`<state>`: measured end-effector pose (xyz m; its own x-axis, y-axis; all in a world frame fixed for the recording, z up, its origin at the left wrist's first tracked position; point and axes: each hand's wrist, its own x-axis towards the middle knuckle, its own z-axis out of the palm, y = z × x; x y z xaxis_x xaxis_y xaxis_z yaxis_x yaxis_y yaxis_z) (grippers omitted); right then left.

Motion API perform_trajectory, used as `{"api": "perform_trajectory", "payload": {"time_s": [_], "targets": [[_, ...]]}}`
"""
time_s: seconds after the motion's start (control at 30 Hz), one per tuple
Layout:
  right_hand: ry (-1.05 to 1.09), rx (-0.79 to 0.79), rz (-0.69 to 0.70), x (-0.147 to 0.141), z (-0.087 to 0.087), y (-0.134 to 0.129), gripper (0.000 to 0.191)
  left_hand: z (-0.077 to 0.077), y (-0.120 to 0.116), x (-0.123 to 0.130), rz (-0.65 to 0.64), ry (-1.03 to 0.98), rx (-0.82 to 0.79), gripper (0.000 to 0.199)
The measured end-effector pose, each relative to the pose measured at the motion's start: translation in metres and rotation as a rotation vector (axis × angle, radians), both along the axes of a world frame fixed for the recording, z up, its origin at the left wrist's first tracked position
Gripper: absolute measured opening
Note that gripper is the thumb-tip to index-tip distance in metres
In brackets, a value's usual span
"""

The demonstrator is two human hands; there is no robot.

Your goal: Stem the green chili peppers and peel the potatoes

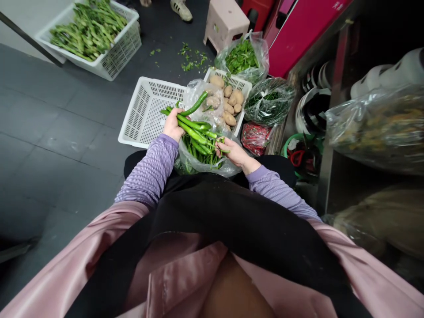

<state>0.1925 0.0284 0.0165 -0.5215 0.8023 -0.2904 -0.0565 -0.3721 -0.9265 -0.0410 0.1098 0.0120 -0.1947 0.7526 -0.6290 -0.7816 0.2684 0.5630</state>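
Note:
My left hand [173,125] is closed around a bunch of long green chili peppers [192,130], whose stem ends point toward my other hand. At those stems my right hand [232,152] pinches with thumb and fingertips; part of the pinch is hidden. Below both hands, a clear plastic bag [228,170] holds more green peppers. Just left of the bag stands a white perforated basket [132,110], with its slotted walls and bottom showing. Behind the peppers, another clear bag [195,90] with pale contents rests against a basket of potatoes [236,97].
Bagged leafy greens [241,57], a dark green bag [270,99] and bagged red chilies [255,138] crowd the right. A basket of green stalks [89,31] stands far left. Beyond are a stool [228,22] and a person's shoe [182,9]. Metal shelving [326,172] borders the right.

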Motion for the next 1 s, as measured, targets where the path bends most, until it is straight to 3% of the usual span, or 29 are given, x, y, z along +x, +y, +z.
{"api": "perform_trajectory", "payload": {"time_s": [0.1,0.17,0.23,0.3,0.37,0.43,0.6,0.8,0.93,1.0], "targets": [[-0.008,-0.196,0.164,0.001,0.005,0.001,0.055,-0.001,0.0,0.004,-0.002,0.06,-0.001,0.028],[-0.02,-0.238,0.253,-0.003,0.007,-0.001,0.056,-0.003,0.0,0.007,0.003,0.098,0.013,0.029],[-0.058,-0.17,0.231,-0.009,0.006,-0.004,0.053,-0.003,0.0,0.009,0.024,0.107,0.015,0.027],[-0.071,-0.063,0.113,-0.015,0.005,-0.006,0.049,-0.001,-0.001,0.01,0.034,0.088,-0.001,0.024],[-0.044,0.013,-0.007,-0.018,0.006,-0.006,0.048,0.003,-0.002,0.012,0.004,0.047,-0.024,0.022],[-0.001,0.036,-0.038,-0.018,0.008,-0.006,0.05,0.009,-0.005,0.015,-0.048,-0.008,-0.033,0.019],[0.068,0.017,0.045,-0.01,0.015,0.0,0.052,0.014,-0.01,0.021,-0.097,-0.035,0.019,0.017],[-0.116,0.055,0.265,0.006,0.017,0.011,0.043,0.001,-0.003,0.01,0.038,0.142,0.09,0.031],[-0.342,0.232,0.251,0.001,0.022,0.008,0.036,-0.005,-0.001,0.01,0.071,0.191,0.1,0.031],[-0.337,0.346,0.237,-0.003,0.027,0.007,0.037,-0.008,-0.002,0.012,0.029,0.172,0.107,0.033]]}}
